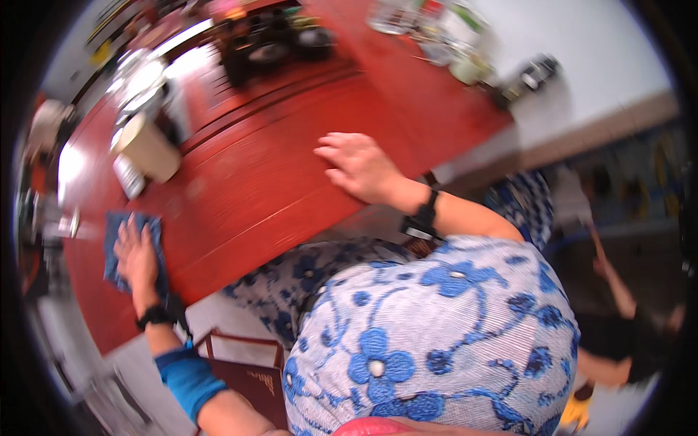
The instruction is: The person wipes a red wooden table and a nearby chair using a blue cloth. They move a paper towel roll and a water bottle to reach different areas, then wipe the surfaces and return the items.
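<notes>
A folded blue cloth (112,248) lies on the red wooden table (272,191) near its left end. My left hand (135,256) presses flat over this cloth, holding it against the tabletop with the fingers a little spread. Nothing is held by my right hand (357,166), which is low over the table near the front edge, fingers loosely apart. Whether its palm touches the wood I cannot tell. A cream cylindrical container (148,147) and a small whitish can (129,177) stand just beyond my left hand.
Dark tea ware (272,49) sits on the table's far side. Blurred jars and packets (436,32) crowd the right back, beside a white wall (589,49). A dark red chair (245,376) stands below the front edge. Another person (621,338) is at the right.
</notes>
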Demonstrator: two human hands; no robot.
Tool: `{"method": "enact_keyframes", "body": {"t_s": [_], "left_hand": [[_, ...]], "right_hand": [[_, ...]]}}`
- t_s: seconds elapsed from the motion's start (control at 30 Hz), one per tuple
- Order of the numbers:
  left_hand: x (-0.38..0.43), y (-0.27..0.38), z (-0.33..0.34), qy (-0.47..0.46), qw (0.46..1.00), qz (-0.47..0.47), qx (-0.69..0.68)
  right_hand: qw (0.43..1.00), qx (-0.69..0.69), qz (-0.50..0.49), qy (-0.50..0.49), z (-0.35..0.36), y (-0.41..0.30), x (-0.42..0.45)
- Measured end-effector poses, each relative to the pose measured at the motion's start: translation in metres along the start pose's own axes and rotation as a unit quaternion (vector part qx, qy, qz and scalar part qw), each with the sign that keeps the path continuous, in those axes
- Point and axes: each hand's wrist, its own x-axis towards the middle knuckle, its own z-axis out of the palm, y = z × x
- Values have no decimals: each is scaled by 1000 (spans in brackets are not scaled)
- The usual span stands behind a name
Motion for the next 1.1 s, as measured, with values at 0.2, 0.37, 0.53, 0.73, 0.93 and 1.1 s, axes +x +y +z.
{"method": "enact_keyframes", "body": {"t_s": [0.2,0.37,0.53,0.73,0.93,1.1], "left_hand": [[-55,-23,-23,-6,1000,0,0],[-122,4,-33,1,1000,-4,25],[-158,58,-45,-27,998,-29,56],[-123,65,-36,-10,1000,0,14],[-41,11,8,64,989,121,55],[-58,93,-73,-14,998,-52,-32]], "right_hand": [[999,-4,-13,29,15,11,-3],[999,-2,-5,54,16,10,-11],[998,-15,-11,61,21,12,-9],[998,-27,-11,57,20,16,-3],[996,57,-21,69,25,8,20],[1000,3,7,2,25,10,17]]}}
